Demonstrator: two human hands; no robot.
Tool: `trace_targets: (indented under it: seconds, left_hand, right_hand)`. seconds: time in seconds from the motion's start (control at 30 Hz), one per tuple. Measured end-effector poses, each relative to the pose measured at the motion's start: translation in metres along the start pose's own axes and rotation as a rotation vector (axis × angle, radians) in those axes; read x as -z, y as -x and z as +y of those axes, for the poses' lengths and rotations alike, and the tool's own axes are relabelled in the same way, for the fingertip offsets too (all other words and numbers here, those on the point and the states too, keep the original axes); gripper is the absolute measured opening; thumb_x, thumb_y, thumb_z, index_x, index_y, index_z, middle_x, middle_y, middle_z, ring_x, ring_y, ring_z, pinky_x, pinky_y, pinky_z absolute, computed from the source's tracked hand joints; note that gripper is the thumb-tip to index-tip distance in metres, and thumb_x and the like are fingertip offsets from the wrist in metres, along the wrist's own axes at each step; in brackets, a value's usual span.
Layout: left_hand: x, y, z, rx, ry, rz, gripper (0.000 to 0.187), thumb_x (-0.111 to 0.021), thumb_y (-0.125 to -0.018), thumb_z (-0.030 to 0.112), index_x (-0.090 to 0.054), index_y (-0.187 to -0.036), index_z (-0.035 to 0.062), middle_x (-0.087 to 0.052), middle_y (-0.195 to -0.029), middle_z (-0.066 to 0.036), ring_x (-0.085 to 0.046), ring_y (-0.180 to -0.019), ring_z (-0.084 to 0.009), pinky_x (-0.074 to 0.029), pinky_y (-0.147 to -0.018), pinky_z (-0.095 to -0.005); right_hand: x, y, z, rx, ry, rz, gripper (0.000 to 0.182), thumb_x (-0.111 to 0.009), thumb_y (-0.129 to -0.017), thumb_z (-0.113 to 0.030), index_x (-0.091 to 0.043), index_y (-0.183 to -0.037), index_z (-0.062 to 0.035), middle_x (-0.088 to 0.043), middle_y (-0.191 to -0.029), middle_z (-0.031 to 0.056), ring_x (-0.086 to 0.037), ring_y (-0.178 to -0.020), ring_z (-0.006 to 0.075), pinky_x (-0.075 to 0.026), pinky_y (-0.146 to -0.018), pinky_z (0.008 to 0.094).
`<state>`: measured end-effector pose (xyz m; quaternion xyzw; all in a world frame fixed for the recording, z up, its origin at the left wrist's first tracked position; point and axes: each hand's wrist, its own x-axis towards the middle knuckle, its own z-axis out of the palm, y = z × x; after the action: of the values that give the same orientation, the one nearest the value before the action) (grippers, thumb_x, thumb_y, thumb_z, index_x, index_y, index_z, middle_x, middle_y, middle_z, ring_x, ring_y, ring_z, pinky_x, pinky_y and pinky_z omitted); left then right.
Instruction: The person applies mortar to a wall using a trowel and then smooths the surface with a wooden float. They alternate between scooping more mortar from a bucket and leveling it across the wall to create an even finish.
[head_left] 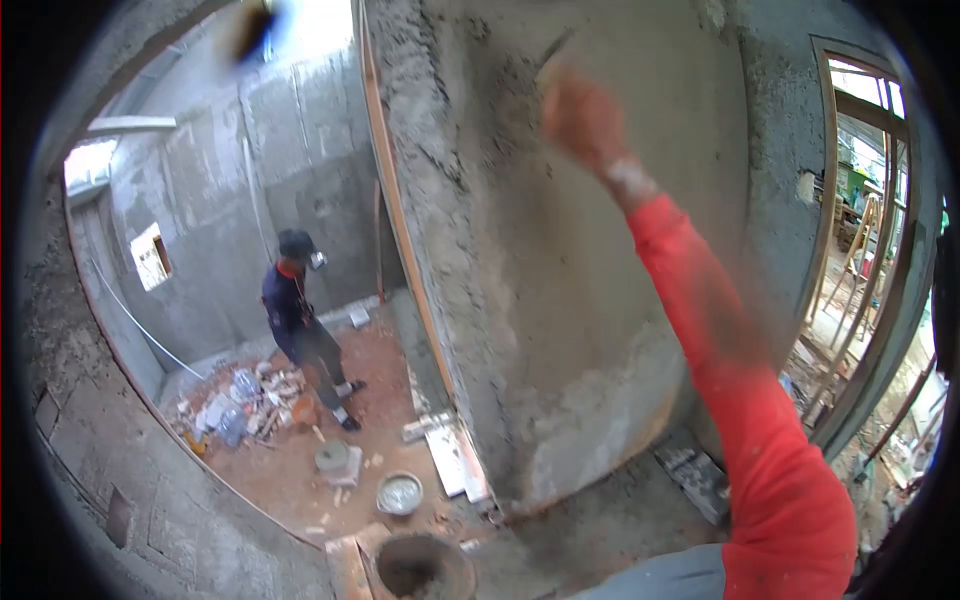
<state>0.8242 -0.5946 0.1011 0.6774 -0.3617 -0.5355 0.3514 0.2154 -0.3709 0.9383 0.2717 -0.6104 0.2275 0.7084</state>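
Observation:
My right hand [585, 115], at the end of a red sleeve, is raised against the plastered wall [610, 260]. Its fingers are closed round a trowel [556, 46], of which only a thin dark edge shows; motion blurs the hand. The plaster near it is wet and darker, with a rough strip along the wall's left edge. My left hand is not in view. A bucket [425, 565] with dark material inside stands at the bottom of the view.
Another person [290, 300] in dark clothes stands at the left beyond the wall, near a rubble heap [240, 405]. A basin [399, 493] is on the floor. A wooden strip [400, 240] edges the wall; a framed opening [850, 230] is at the right.

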Motion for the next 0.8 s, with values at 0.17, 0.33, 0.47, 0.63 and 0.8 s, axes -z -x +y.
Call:
trace_targets:
  seconds: [0.17, 0.33, 0.47, 0.63, 0.8]
  left_hand:
    - [-0.034, 0.117, 0.059, -0.353, 0.189, -0.108, 0.022, -0.066, -0.076, -0.011, -0.067, -0.095, 0.0009, -0.069, -0.092, -0.006, -0.064, -0.082, -0.0185, -0.053, -0.070, -0.0366]
    - [-0.086, 0.212, 0.100, -0.562, -0.148, -0.435, 0.020, -0.067, -0.077, 0.003, -0.049, -0.069, 0.0016, -0.049, -0.070, -0.001, -0.046, -0.069, -0.0140, -0.038, -0.060, -0.0412]
    - [-0.147, 0.269, 0.113, -0.639, -0.510, -0.717, 0.030, -0.067, -0.084, 0.009, -0.070, -0.108, -0.0080, -0.075, -0.090, -0.017, -0.066, -0.080, -0.0221, -0.052, -0.074, -0.0420]
    - [-0.213, 0.378, 0.165, -0.724, -0.253, -1.038, 0.043, -0.061, -0.085, -0.004, -0.073, -0.127, -0.0054, -0.074, -0.103, -0.004, -0.064, -0.091, -0.0103, -0.053, -0.082, -0.0294]
    - [-0.239, 0.416, 0.181, -0.893, -0.103, -1.247, 0.064, -0.059, -0.088, -0.008, -0.064, -0.151, 0.0018, -0.062, -0.154, -0.012, -0.067, -0.112, -0.0118, -0.052, -0.097, -0.0295]
  right_hand:
    - [0.206, 0.371, -0.086, -0.250, -0.727, -1.100, 0.056, -0.066, -0.098, -0.026, -0.060, -0.150, -0.0074, -0.075, -0.097, 0.0254, -0.074, -0.090, 0.0471, -0.058, -0.080, 0.0566]
    - [0.350, 0.494, -0.080, -0.446, -0.842, -1.755, 0.042, -0.068, -0.093, -0.031, -0.070, -0.131, -0.0127, -0.076, -0.098, 0.0243, -0.073, -0.092, 0.0477, -0.057, -0.082, 0.0579]
    - [0.369, 0.556, -0.062, -0.397, -0.714, -1.942, 0.042, -0.068, -0.091, -0.032, -0.071, -0.127, -0.0093, -0.076, -0.098, 0.0237, -0.073, -0.095, 0.0473, -0.057, -0.082, 0.0596]
    - [0.373, 0.507, -0.039, -0.459, -0.854, -1.666, 0.032, -0.067, -0.091, -0.020, -0.072, -0.119, -0.0047, -0.075, -0.093, 0.0271, -0.074, -0.087, 0.0471, -0.060, -0.077, 0.0563]
    - [0.362, 0.445, 0.055, -1.316, -0.847, -1.685, 0.041, -0.069, -0.098, -0.019, -0.064, -0.134, -0.0021, -0.067, -0.081, 0.0127, -0.062, -0.057, 0.0211, -0.053, -0.051, 0.0372]
